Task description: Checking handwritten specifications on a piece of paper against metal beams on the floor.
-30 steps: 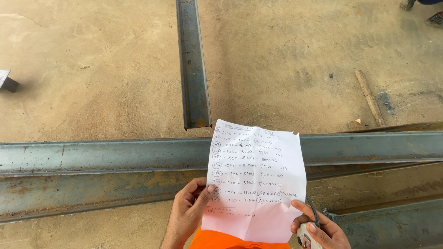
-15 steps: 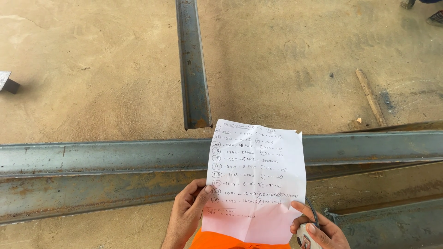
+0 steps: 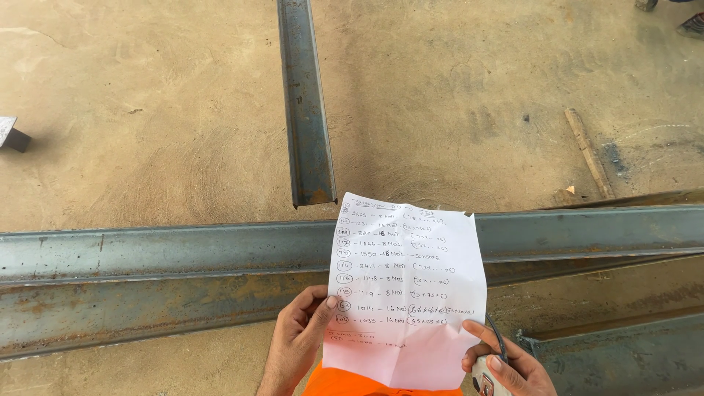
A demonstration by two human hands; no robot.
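Above three steel beams [image 3: 147, 253], two hands [image 3: 301, 334] hold one paper sheet [image 3: 407, 293]

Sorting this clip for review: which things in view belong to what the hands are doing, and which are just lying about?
In hand:
- white creased paper sheet with handwritten lines, pinched by left hand and right hand
- small white-cased object with a dark cord, under the right hand

Lying about:
- long rusty grey steel beam
- shorter steel channel
- thin wooden stick
- small dark block
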